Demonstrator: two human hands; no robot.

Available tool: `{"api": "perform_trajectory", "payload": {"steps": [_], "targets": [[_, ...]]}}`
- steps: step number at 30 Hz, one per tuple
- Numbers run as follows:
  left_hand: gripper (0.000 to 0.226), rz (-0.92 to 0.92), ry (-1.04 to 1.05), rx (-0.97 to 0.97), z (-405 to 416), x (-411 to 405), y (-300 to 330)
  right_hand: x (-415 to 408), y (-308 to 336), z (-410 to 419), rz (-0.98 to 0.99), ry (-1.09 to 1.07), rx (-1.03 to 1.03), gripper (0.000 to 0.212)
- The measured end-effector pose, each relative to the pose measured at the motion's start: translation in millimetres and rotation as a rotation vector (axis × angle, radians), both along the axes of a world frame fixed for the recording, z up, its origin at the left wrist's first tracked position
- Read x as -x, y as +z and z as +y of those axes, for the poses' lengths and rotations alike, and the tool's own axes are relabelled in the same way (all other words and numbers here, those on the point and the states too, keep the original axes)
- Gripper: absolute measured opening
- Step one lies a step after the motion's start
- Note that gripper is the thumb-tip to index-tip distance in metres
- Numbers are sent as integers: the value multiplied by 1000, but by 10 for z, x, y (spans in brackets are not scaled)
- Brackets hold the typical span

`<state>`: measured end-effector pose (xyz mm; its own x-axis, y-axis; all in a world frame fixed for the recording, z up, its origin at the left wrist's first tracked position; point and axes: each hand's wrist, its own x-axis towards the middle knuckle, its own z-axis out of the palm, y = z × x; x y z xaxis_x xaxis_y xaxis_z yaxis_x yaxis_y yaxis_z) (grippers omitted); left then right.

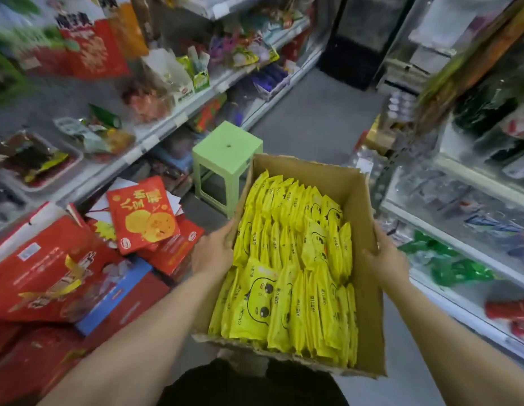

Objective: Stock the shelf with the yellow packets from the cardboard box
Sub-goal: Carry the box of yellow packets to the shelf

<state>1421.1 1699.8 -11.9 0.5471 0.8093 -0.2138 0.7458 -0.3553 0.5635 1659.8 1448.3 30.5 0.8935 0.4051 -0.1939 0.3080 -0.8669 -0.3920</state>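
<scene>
We carry the cardboard box (359, 200) of upright yellow packets (296, 268) in the aisle, left hand (214, 253) and right hand (386, 259) gripping its side walls, and judge it could tip and spill if either grip slips.

The packets (293, 276) are bright yellow, each printed with a black-outlined cartoon face with dark eyes. The cardboard box (357, 197) is plain brown. The stool (225, 153) is pale green. The gift boxes (44, 268) are red with yellow lettering, one bearing orange-yellow discs. The floor (319, 112) is grey.
</scene>
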Motion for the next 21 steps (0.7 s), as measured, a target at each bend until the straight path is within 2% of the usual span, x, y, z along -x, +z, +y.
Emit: {"api": "perform_trajectory", "payload": {"steps": [5,11,17,21], "targets": [[58,48,-5,-21,975,-983,67,-1027,-137,959,21,33,-21,82],[66,35,123,10,1861,-1842,-133,-2102,-554,2042,74,83,-60,81],[61,48,210,36,2648,-2324,-221,-2604,-518,3017,154,89,31,78],[59,62,174,43,3265,-2504,-376,-2792,-642,3618,134,97,46,79]]}}
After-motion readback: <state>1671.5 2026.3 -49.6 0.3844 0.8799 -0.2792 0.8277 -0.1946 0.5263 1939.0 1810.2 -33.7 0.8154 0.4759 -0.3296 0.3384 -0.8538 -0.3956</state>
